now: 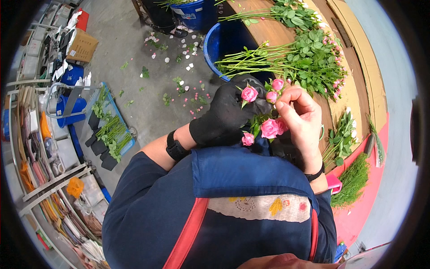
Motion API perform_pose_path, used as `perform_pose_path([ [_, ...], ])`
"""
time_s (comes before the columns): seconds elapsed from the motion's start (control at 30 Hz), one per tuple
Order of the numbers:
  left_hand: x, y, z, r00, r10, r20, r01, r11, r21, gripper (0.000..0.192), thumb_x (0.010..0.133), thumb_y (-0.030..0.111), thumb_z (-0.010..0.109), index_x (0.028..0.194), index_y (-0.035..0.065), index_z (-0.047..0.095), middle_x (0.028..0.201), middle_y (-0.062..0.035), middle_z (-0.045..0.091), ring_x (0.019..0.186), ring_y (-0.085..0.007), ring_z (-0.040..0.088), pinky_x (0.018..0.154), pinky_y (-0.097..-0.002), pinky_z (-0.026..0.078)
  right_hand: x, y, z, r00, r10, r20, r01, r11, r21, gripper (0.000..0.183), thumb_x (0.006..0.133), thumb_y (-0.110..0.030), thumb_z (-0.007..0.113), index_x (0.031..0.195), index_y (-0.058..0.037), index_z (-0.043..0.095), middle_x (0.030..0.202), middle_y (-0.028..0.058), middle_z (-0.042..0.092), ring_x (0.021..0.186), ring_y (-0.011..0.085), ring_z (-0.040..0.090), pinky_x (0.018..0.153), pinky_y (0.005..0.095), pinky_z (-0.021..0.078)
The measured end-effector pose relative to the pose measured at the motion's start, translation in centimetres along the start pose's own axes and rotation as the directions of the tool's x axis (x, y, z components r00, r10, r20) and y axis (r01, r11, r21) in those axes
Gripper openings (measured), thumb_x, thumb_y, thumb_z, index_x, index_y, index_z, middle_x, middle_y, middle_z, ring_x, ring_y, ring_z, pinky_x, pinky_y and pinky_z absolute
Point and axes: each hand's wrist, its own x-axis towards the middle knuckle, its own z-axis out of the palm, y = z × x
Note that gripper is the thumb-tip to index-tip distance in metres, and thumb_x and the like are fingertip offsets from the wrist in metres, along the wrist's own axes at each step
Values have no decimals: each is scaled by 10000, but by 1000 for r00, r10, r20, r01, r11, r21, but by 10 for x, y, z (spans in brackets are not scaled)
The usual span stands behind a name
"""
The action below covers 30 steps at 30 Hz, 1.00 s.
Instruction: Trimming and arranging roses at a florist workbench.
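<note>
In a black glove, my left hand is closed around a branching spray rose, whose stem is mostly hidden by the glove and apron. Its pink blooms and smaller buds fan out around the glove. My bare right hand comes in from the right, thumb and index fingertip pinched together at the edge of a half-open pink bud. What exactly lies between those fingertips is too small to tell. One open rose stands above the gloved fingers, and another bloom hangs low near the apron's top edge.
A bundle of pink spray roses lies on the wooden table, stems over a blue bin. White roses and green foliage lie right. Petals litter the floor. A crate holds cut stems; shelves stand left.
</note>
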Motion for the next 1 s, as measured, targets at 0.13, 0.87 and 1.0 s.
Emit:
perform_pose_path([
  [0.13, -1, 1, 3, 998, -52, -37, 50, 997, -65, 199, 834, 94, 751, 962, 40, 608, 908, -27, 622, 856, -103, 599, 758, -277, 498, 3, 3, -6, 991, 132, -23, -126, 976, 175, 78, 836, 25, 643, 894, -20, 614, 844, -21, 585, 794, 68, 529, 749, 210, 430],
  [0.87, 2, -11, 1, 994, 109, -25, -105, 987, 124, 212, 775, 90, 785, 926, 40, 645, 935, -69, 639, 877, -183, 619, 790, -331, 499, 2, -2, -3, 960, -281, 8, 266, 899, -349, 118, 759, 31, 720, 857, -29, 692, 741, -12, 558, 701, 90, 502, 605, 232, 397],
  [1.0, 3, -13, 2, 984, 175, 11, -175, 972, 159, 196, 779, 77, 773, 927, 42, 649, 932, -72, 637, 873, -188, 620, 788, -328, 499, 2, -3, -5, 956, -292, 30, 282, 882, -377, 92, 752, 26, 710, 803, -34, 662, 731, -10, 553, 700, 92, 502, 609, 232, 395],
])
